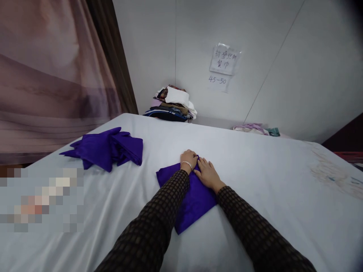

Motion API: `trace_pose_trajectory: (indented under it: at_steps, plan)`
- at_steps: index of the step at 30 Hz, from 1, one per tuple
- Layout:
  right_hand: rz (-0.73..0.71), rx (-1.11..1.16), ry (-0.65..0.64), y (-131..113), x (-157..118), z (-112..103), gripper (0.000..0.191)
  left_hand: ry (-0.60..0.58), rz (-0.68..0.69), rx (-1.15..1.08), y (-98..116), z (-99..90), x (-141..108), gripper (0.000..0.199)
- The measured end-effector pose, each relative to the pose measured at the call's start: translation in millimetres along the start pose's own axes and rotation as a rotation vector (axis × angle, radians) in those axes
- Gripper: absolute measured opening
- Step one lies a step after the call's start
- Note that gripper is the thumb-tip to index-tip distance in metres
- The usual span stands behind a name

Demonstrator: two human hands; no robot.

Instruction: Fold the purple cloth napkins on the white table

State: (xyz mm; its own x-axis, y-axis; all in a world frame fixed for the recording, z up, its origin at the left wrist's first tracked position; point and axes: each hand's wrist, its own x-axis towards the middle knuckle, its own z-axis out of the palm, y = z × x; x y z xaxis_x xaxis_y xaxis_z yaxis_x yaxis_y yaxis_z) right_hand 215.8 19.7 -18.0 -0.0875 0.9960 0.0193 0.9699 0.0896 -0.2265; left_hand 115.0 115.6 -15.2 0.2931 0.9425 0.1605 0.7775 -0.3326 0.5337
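A purple cloth napkin point(195, 200) lies on the white sheet, its near corner pointing toward me. My left hand point(189, 159), with a bracelet at the wrist, is closed at the napkin's far corner, fingers curled on the fabric. Beside it, my right hand point(208, 173) rests flat on the napkin's right edge, fingers stretched out. Both forearms, in dark checked sleeves, cover part of the cloth.
A loose pile of purple napkins point(104, 147) lies at the left. Folded clothes point(172, 104) are stacked against the wall, and more cloths point(252, 129) lie farther right. Handwritten paper signs point(224, 60) hang on the wall. A curtain point(56, 75) borders the left side.
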Motion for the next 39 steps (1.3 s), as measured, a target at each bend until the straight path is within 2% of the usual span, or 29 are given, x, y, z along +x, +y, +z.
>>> trace_pose_trajectory:
  at_steps: [5, 7, 10, 12, 14, 15, 20, 23, 27, 32, 34, 39]
  plan:
    - [-0.002, -0.021, -0.003, 0.5, -3.5, 1.7, 0.065, -0.001, -0.015, -0.061, 0.8, -5.1, 3.4, 0.022]
    - [0.001, -0.029, 0.001, -0.3, -4.1, 0.9, 0.065, -0.001, -0.013, -0.082, 4.6, -11.8, -3.0, 0.027]
    - [-0.017, -0.042, 0.015, 0.6, -5.9, 0.6, 0.062, -0.006, 0.114, -0.089, 12.1, -25.2, -31.7, 0.027]
    - [-0.036, -0.056, 0.011, 1.9, -7.3, 1.0, 0.057, -0.031, 0.315, -0.062, 13.5, -34.8, -60.4, 0.026]
    - [-0.036, -0.069, 0.0, 2.9, -8.0, 1.6, 0.056, -0.056, 0.438, 0.004, 7.6, -44.4, -89.5, 0.031]
    - [-0.029, -0.073, -0.002, 3.0, -8.0, 2.0, 0.057, -0.072, 0.442, 0.051, 1.5, -49.0, -102.2, 0.036]
    - [0.006, -0.085, 0.003, 1.7, -6.5, 3.3, 0.063, -0.167, 0.219, 0.243, -45.7, -67.0, -140.8, 0.064]
    - [0.007, -0.096, 0.004, 1.9, -6.2, 4.2, 0.064, -0.182, 0.141, 0.259, -64.5, -71.6, -153.1, 0.07]
    - [0.0, -0.11, 0.011, 3.8, -5.9, 6.0, 0.064, -0.085, 0.084, 0.221, -71.9, -79.0, -159.6, 0.055]
    - [0.001, -0.115, 0.007, 5.3, -5.1, 7.9, 0.064, 0.176, -0.152, 0.19, -85.3, -98.0, -149.4, 0.035]
    - [0.001, -0.115, 0.012, 5.3, -5.1, 8.2, 0.064, 0.204, -0.201, 0.167, -90.3, -102.9, -144.3, 0.031]
    - [-0.009, -0.117, 0.009, 4.7, -5.6, 6.9, 0.063, 0.203, -0.195, 0.146, -89.4, -99.8, -132.4, 0.029]
